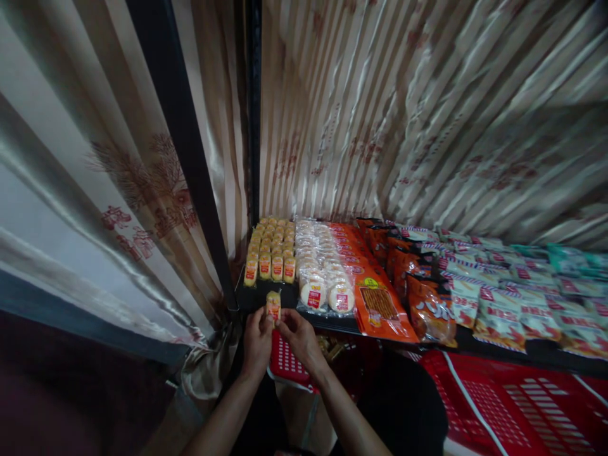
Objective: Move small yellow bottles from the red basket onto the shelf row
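My left hand [257, 341] and my right hand [298, 334] together pinch one small yellow snack packet [273, 304] with a red label, held upright just in front of the dark shelf's front edge [327, 324]. Right behind it, on the shelf, lie several rows of the same yellow packets [272, 249]. Both hands have their fingers closed on the packet.
Beside the yellow rows lie round white cakes [319, 269], orange packets [375, 297] and red-and-white bags [503, 297]. Below the shelf stand red plastic baskets [513, 405], one [286, 360] under my hands. Striped curtains [403, 114] hang behind and left, with a dark post [190, 164].
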Demonstrator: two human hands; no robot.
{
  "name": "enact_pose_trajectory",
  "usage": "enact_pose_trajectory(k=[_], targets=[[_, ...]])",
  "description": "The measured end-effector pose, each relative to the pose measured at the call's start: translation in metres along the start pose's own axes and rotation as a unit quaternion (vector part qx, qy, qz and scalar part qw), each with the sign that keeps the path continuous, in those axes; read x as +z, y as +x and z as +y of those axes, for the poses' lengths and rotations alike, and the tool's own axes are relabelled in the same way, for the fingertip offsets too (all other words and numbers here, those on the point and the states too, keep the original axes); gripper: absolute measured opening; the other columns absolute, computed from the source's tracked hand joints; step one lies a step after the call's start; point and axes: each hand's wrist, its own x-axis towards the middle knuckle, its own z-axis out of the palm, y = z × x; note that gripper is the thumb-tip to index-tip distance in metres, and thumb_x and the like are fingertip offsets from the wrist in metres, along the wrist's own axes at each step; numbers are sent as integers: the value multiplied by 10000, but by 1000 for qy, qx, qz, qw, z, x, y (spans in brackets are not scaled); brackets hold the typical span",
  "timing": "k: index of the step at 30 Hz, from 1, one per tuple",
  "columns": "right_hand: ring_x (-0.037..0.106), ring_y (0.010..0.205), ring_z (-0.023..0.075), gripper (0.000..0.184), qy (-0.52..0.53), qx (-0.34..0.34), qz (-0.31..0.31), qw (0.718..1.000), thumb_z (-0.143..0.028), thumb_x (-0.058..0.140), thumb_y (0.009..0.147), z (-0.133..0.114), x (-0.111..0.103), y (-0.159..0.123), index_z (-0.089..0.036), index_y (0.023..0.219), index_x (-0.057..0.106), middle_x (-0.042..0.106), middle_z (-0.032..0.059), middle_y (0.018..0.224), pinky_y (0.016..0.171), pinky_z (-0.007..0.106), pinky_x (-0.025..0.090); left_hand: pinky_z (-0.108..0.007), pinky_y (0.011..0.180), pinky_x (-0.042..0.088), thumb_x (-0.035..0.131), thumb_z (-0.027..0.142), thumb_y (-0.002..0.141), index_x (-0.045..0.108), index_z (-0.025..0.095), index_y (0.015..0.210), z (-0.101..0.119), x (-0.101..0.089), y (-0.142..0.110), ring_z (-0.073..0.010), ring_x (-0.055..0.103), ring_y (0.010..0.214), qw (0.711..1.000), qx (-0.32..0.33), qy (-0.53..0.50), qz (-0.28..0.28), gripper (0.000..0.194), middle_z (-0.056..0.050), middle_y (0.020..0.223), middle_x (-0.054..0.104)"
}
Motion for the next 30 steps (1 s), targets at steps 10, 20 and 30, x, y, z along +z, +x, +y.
enact_pose_trajectory(k=[10,20,30], targets=[[641,767,199,256,-6,-25,31,999,-383,551,777,6,16,45,-170,915,586,678,68,870,723,322,509,-345,898,449,468,285,821,534,176,1093,3,4,36,-185,602,977,999,36,4,33,301,-93,1085,636],[640,754,177,194,-88,-28,94,991,-336,524,774,7,27,76,-198,894,589,676,44,851,744,314,505,-371,1006,389,373,189,822,563,181,1093,-1,10,50,-194,533,1094,989,91,74,86,331,-104,1125,567],[638,751,174,208,-115,-27,107,987,-309,520,775,12,34,84,-183,920,601,671,49,848,735,304,505,-379,1020,376,353,243,855,536,167,1155,-12,15,57,-207,502,1139,985,124,81,89,359,-121,1176,531]])
